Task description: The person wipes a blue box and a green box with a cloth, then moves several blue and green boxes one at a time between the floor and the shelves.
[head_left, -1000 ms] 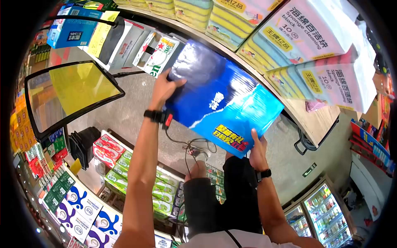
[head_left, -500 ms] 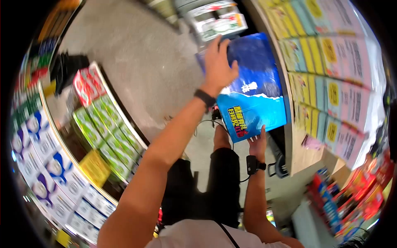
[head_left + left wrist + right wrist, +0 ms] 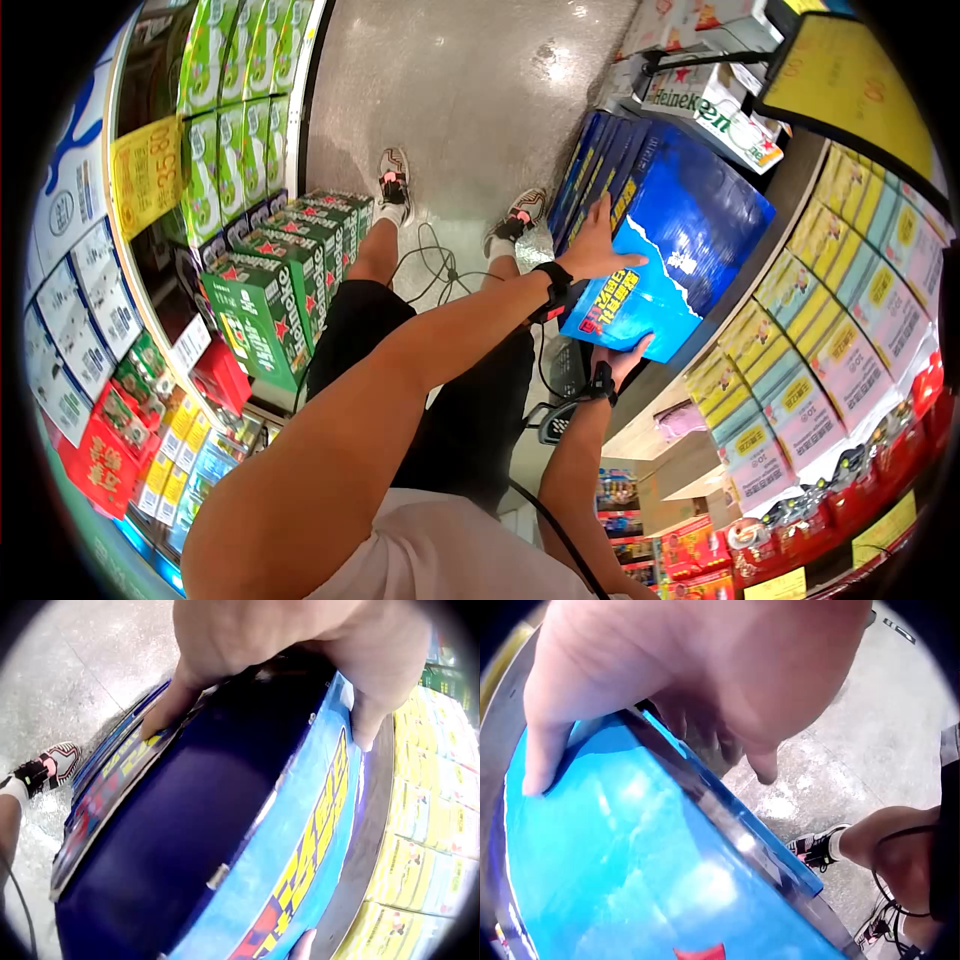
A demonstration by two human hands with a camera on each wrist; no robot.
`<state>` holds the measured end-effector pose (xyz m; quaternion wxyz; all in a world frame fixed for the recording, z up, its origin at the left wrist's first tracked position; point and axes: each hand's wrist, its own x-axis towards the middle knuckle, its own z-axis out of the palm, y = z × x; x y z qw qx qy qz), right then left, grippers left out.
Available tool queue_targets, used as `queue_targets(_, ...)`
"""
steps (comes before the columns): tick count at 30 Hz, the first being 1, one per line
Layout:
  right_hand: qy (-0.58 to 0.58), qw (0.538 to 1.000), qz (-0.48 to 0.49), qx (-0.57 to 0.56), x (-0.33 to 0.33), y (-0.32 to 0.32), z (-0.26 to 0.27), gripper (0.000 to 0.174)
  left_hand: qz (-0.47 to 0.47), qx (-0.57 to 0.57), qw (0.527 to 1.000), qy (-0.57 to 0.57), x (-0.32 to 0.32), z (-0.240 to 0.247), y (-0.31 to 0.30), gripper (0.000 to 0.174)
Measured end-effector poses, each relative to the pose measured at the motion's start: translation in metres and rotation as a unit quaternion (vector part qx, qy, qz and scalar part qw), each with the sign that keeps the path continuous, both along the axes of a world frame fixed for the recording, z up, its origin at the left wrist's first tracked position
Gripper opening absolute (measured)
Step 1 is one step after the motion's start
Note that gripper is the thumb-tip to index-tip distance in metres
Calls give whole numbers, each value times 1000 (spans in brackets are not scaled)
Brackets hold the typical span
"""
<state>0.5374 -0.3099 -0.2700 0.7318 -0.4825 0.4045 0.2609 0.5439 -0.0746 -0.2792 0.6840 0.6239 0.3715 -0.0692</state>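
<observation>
A blue cardboard carton point(image 3: 705, 215) with a light-blue end and yellow lettering leans against the shelf side at the right of the head view. My left hand point(image 3: 596, 248) grips it across its narrow side; the thumb lies on the printed face and the fingers reach over the opposite edge, as the left wrist view shows. At the carton's near end my right hand point(image 3: 625, 362) holds on, thumb on the light-blue face, other fingers around the edge and partly hidden. Several similar blue cartons point(image 3: 590, 165) stand in a row right beside it.
White Heineken packs point(image 3: 712, 110) lie just beyond the cartons. Stacked sponge packs point(image 3: 825, 330) line the right shelf, with a framed yellow sign point(image 3: 860, 90) over it. Green beer cartons point(image 3: 255, 310) stand at left. A cable point(image 3: 440, 262) trails on the floor by the feet.
The view has turned, and the carton has been lowered beside the row of blue cartons. My left hand has shifted from its far part to its side edge; the right hand stays at the near end.
</observation>
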Motion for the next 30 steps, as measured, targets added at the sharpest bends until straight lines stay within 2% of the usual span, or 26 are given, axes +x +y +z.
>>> queue_targets(5, -12, 999, -1, -47, 0, -4, -3, 78, -18, 26, 999, 19, -2, -7, -10, 130)
queue_targets(11, -14, 999, 11, -32, -2, -6, 1, 75, 8, 49, 999, 5, -1, -12, -17, 129)
queue_targets(13, -20, 999, 20, -28, -2, -13, -4, 75, 4, 43, 999, 7, -1, -10, -15, 129)
queue_targets(15, 22, 1000, 12, -13, -2, -13, -3, 76, -15, 31, 999, 28, 0, -5, -11, 130)
queue_targets(19, -10, 999, 30, -8, -3, -13, -7, 77, -15, 2, 1000, 27, -2, 4, -1, 130)
queue_targets(21, -21, 998, 33, 38, -2, -20, -15, 78, -36, 1, 999, 30, -4, 6, 1, 133)
queue_targets(22, -21, 999, 33, 27, -2, -21, -15, 80, -22, 2, 999, 33, -7, 10, 1, 124)
queue_targets(23, -23, 998, 43, 28, 0, -23, -15, 80, -13, 2, 999, 31, -11, 10, 6, 124)
queue_targets(25, 2, 997, 66, 39, 1, -33, -20, 83, 128, -153, 980, -17, -21, -6, 8, 103)
queue_targets(26, 10, 995, 86, 48, 2, -39, -23, 87, 191, -128, 973, -23, -27, -12, 0, 87)
queue_targets(27, 10, 994, 95, 51, 2, -35, -15, 87, 199, -125, 972, -25, -35, -19, -4, 87)
queue_targets(29, 6, 985, 171, 32, 1, -23, 8, 90, 244, -168, 955, 6, -56, -30, -13, 83)
queue_targets(30, 11, 980, 186, 64, 2, -28, 7, 91, 247, -168, 954, 5, -68, -32, -20, 83)
